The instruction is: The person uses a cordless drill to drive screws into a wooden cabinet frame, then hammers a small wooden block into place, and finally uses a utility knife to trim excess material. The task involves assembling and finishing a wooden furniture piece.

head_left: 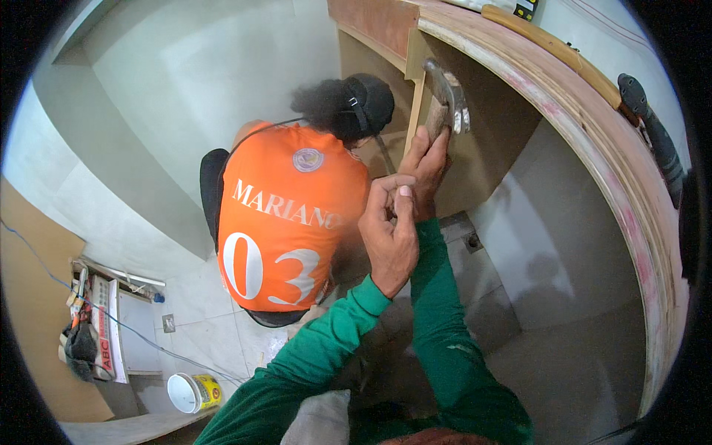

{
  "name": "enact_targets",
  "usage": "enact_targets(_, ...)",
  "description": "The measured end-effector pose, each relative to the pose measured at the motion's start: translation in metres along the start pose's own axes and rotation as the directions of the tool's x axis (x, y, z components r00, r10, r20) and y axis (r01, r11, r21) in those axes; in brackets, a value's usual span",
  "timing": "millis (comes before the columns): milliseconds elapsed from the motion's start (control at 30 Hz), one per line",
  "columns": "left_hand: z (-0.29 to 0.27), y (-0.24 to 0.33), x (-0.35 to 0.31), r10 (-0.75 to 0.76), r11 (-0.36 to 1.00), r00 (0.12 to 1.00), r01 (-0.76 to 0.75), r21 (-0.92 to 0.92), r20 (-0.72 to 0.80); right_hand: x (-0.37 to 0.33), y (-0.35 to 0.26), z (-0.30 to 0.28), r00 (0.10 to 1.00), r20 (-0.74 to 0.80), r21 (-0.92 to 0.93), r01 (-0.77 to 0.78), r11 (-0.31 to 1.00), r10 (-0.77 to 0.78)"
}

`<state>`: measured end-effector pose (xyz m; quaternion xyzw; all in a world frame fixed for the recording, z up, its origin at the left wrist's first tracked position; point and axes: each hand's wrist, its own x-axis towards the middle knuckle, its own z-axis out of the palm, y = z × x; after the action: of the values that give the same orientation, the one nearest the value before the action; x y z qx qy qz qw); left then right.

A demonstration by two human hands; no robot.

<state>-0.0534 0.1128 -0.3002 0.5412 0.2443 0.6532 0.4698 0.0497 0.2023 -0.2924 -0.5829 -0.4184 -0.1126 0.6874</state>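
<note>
A claw hammer (448, 90) with a metal head and a wooden handle is held upright in my right hand (428, 169), whose fingers wrap the handle close below the head. Just beside that wrist, my left hand (393, 233) has thumb and forefinger pressed together. Whatever is pinched there, if anything, is too small to make out. Past the hammer head stands a narrow wooden upright (417, 104) of the cabinet. The hammer looks close to it, but I cannot tell whether they touch.
A crouching person in an orange shirt (289, 215) is at my left, facing the cabinet. The curved wooden countertop (593, 141) arches along the right, with a dark-handled tool (653, 130) on it. A white bucket (185, 393), a blue cord (141, 337) and a box with tools (96, 326) lie lower left.
</note>
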Motion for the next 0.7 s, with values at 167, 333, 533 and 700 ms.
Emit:
enact_targets(167, 0.003, -0.004, -0.001, 0.002, 1.000, 1.000, -0.002, 0.009, 0.009, -0.002, 0.007, 0.002, 0.999, 0.043, 0.008, -0.007, 1.000, 0.007)
enact_targets(333, 0.004, -0.007, 0.000, 0.005, 1.000, 1.000, -0.005, 0.015, 0.009, 0.003, 0.011, 0.004, 1.000, 0.021, -0.021, 0.009, 1.000, -0.009)
enact_targets(533, 0.002, -0.009, 0.004, 0.004, 1.000, 1.000, -0.005, 0.027, 0.018, 0.003, 0.015, 0.006, 0.999, -0.005, 0.018, 0.034, 0.999, -0.034)
enact_targets(700, 0.004, -0.010, 0.007, -0.033, 0.999, 0.999, 0.033, 0.003, 0.035, 0.011, 0.014, 0.010, 0.999, -0.024, 0.092, -0.035, 0.995, 0.037)
